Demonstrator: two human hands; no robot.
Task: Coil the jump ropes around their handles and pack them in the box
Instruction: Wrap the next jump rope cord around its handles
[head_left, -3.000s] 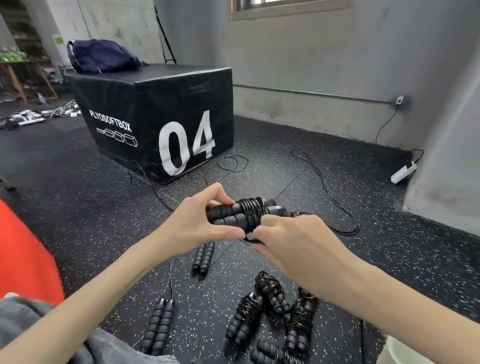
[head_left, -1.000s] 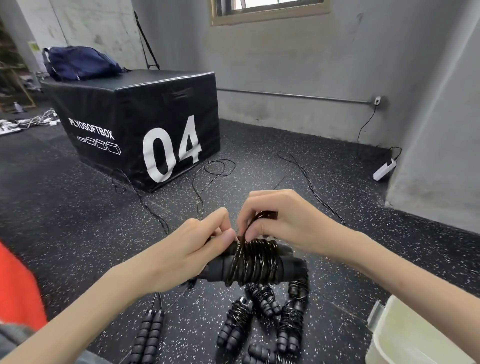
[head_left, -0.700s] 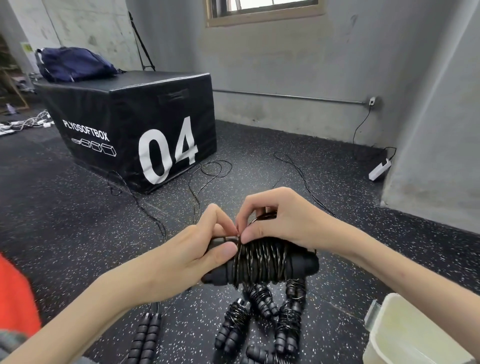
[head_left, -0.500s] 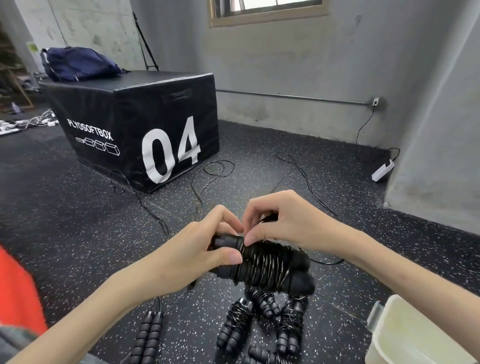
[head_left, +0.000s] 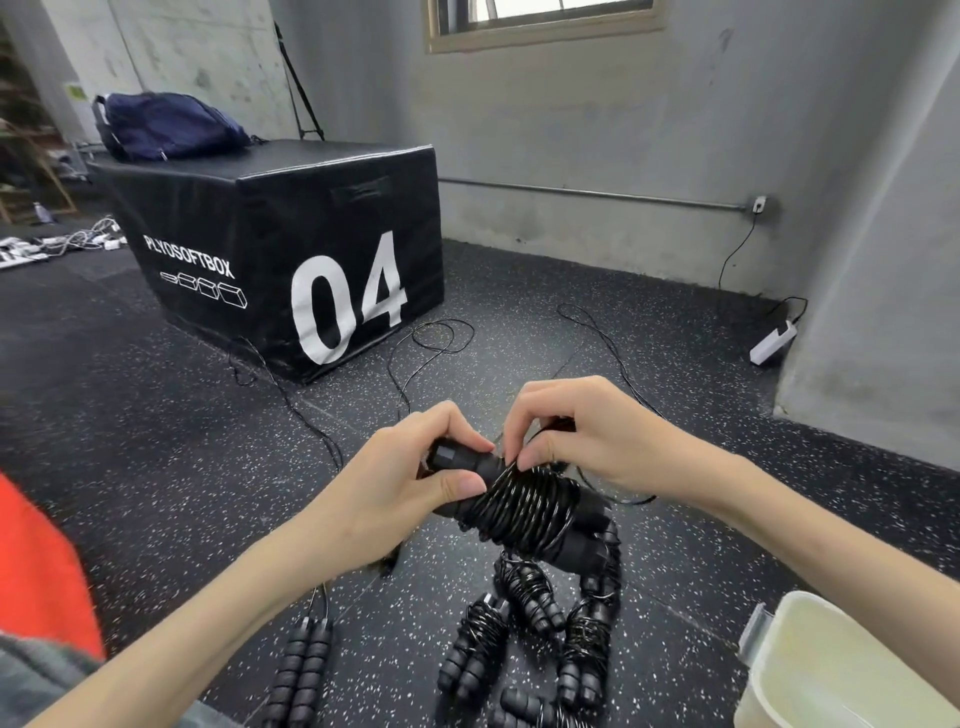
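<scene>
Above the floor (head_left: 156, 467), the left hand (head_left: 395, 493) grips the coiled jump rope (head_left: 524, 506) by its handles while the right hand (head_left: 587, 436) pinches its cord — finished bundles (head_left: 524, 623) lie below, the box (head_left: 841, 670) at right.

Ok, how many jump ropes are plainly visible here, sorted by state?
held jump rope, partly coiled: 1
coiled bundles on the floor: 4
uncoiled handle pair on the floor: 1
Total: 6
</scene>
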